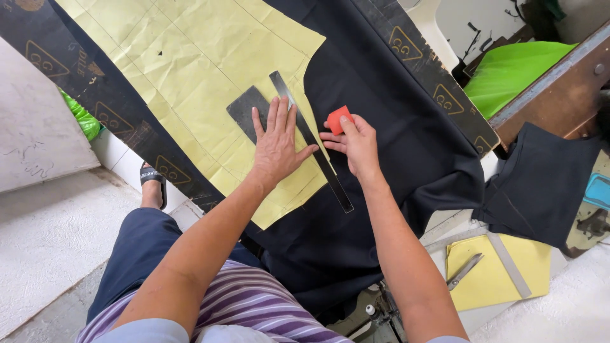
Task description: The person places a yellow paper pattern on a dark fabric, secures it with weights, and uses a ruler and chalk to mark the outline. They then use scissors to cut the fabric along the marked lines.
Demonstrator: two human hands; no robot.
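My left hand [276,143] lies flat, fingers spread, on a yellow paper pattern [197,70] and across a long dark metal ruler [324,162]. A dark flat weight [244,108] sits partly under that hand. My right hand [356,143] pinches a small red chalk block [338,119] against the black fabric [394,146], just right of the ruler's edge. The pattern is spread over the black fabric on the work table.
A folded black cloth piece [540,181] lies at the right. Below it, a yellow paper sheet [502,270] carries scissors [464,272] and a grey strip. A green bag [515,70] sits at the upper right. My sandalled foot [152,184] stands on the floor at the left.
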